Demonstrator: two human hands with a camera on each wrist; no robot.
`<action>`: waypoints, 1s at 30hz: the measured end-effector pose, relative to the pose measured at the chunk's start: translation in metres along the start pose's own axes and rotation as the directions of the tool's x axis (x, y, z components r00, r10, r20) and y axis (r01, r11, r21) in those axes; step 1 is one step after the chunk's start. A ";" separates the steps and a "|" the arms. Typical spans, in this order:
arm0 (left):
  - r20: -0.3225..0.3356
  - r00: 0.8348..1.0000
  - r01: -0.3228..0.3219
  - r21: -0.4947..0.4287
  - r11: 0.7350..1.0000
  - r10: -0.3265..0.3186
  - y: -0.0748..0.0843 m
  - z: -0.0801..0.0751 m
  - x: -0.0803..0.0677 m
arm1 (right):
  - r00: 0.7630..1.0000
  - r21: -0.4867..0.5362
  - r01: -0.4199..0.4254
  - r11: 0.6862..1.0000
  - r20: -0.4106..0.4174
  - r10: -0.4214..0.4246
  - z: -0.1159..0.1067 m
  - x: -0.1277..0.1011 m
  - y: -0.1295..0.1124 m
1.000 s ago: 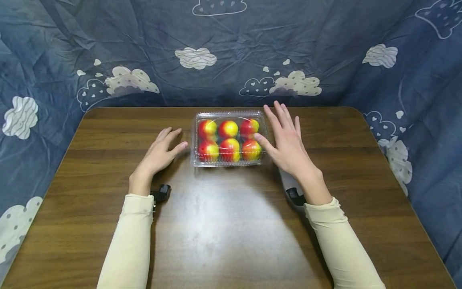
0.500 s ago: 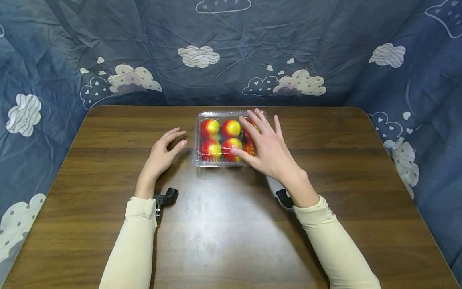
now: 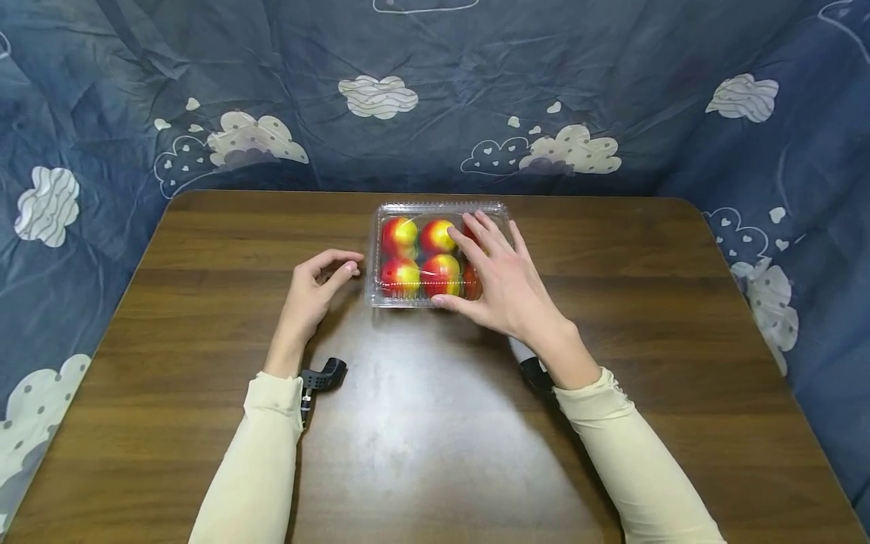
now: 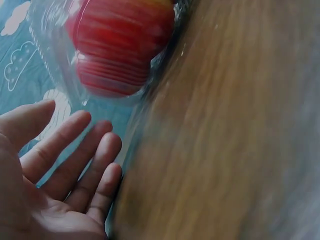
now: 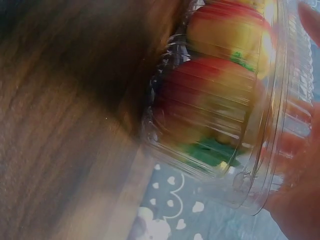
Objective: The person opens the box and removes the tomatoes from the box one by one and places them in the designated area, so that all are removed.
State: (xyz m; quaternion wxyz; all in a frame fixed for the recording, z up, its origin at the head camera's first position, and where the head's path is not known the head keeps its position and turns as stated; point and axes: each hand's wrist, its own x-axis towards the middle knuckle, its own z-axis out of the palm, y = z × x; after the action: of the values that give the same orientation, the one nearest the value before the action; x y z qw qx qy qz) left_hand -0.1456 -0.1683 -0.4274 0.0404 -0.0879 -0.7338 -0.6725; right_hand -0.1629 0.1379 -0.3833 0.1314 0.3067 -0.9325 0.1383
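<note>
Clear clamshell box [image 3: 435,253] of red-yellow fruit [image 3: 401,234] sits at the table's [image 3: 204,317] far middle. Right hand [image 3: 506,291] lies on its lid, fingers spread, thumb at the near edge. Left hand [image 3: 313,291] is relaxed, holding nothing, just beside the box. Risk: the one-sided press could slide the light box or dent its lid. Right wrist view shows the box's [image 5: 220,125] sidewall and green fruit tops; the head view doesn't.

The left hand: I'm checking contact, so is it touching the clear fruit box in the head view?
No, the left hand rests on the table, apart from the fruit box.
</note>
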 end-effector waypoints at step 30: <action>0.458 0.889 0.284 -0.553 0.783 0.001 -0.024 -0.001 -0.005 | 1.000 -0.029 0.020 0.999 0.005 -0.020 0.004 0.001 0.003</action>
State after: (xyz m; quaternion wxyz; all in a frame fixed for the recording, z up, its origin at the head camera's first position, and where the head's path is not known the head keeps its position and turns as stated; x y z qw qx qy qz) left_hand -0.1450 -0.1717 -0.4519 -0.2061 -0.1868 -0.4738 -0.8355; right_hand -0.1657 0.1382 -0.3877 0.1348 0.3143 -0.9317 0.1228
